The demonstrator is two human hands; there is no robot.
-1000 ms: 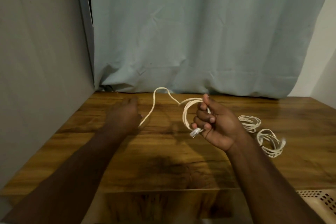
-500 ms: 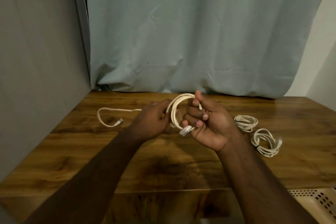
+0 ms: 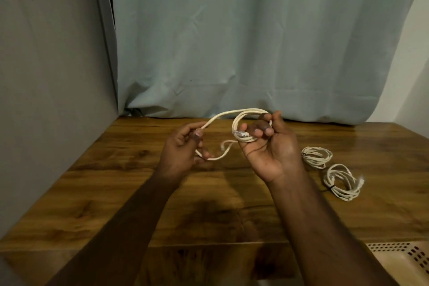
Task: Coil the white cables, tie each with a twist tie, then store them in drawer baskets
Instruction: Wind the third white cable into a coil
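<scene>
My right hand point(image 3: 271, 146) grips a small coil of white cable point(image 3: 241, 118) above the wooden table point(image 3: 116, 181), palm up, with one clear plug against the fingers. My left hand point(image 3: 183, 148) pinches the loose stretch of the same cable a little to the left; the tail loops under that hand and its free plug point(image 3: 223, 144) hangs between the hands. Two finished white coils lie on the table to the right: one point(image 3: 316, 156) farther back, another point(image 3: 343, 182) nearer, bound with a dark tie.
A perforated beige basket point(image 3: 404, 262) shows at the lower right below the table's front edge. A pale curtain point(image 3: 232, 42) hangs behind the table and a grey wall point(image 3: 46, 76) closes the left side.
The cable's loose end was drawn in from the left of the table and now hangs between my hands. My left hand moved away from the coil, holding the loose stretch.
</scene>
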